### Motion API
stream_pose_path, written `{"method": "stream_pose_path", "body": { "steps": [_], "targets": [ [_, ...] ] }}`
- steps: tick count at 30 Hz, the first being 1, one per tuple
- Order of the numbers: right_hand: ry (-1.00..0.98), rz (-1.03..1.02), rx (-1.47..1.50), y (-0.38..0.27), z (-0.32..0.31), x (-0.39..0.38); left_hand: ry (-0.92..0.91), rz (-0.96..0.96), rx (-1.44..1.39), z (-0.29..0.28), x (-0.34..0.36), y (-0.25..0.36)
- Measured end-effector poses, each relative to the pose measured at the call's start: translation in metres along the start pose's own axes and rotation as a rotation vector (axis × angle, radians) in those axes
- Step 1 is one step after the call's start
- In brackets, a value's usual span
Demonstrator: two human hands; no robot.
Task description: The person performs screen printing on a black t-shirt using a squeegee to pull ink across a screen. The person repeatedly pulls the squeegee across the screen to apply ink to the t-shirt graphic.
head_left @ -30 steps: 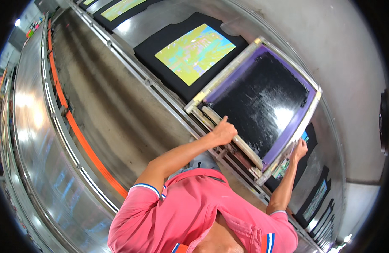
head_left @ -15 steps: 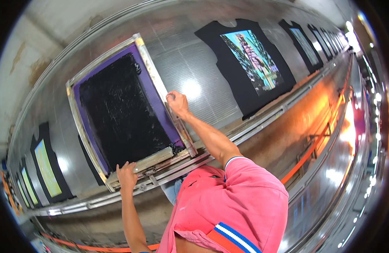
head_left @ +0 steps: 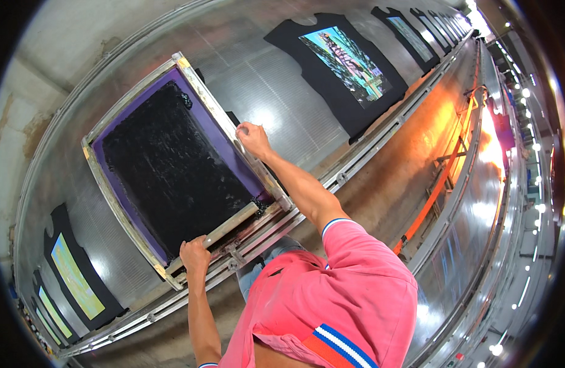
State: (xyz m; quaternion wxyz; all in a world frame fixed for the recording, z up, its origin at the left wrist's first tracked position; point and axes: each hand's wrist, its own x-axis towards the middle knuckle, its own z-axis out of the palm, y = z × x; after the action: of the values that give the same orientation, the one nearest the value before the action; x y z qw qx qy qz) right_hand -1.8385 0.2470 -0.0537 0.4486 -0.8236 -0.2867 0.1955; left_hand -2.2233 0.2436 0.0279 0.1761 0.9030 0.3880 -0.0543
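Note:
A wooden-framed printing screen [head_left: 216, 112] lies on the long metal table, its purple mesh [head_left: 204, 122] mostly covered by black ink [head_left: 172, 165]. Along the near side of the screen rests a squeegee [head_left: 234, 223]. My left hand [head_left: 195, 254] is closed around the squeegee's left end, close to the near left corner. On the right frame bar, my right hand [head_left: 253, 140] has its fingers curled at the wood. Small black fabric edges [head_left: 231, 117] poke out past that bar; the rest of that cloth is hidden beneath the screen.
To the right lies a black shirt [head_left: 324, 86] with a colourful print, with several more beyond it. Black shirts with yellow-green prints [head_left: 77, 276] lie to the left. A metal rail [head_left: 331, 181] runs along the table's near edge. Across the aisle are an orange bar [head_left: 432, 199] and a bright glow.
The screen has shifted left along the table; black fabric now shows past its right bar instead of its left. My left hand has closed on the squeegee's end. The view has turned slightly.

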Motion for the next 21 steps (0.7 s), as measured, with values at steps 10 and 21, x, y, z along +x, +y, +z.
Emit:
{"method": "stream_pose_path", "body": {
  "steps": [10,21],
  "targets": [
    [-0.006,0.002,-0.172,0.003,0.022,-0.002,0.130,0.021,-0.073,0.025,-0.034,-0.002],
    [-0.029,-0.228,-0.594,-0.057,0.017,-0.014,0.063,-0.074,0.012,-0.030,0.064,-0.040]
  ]
}}
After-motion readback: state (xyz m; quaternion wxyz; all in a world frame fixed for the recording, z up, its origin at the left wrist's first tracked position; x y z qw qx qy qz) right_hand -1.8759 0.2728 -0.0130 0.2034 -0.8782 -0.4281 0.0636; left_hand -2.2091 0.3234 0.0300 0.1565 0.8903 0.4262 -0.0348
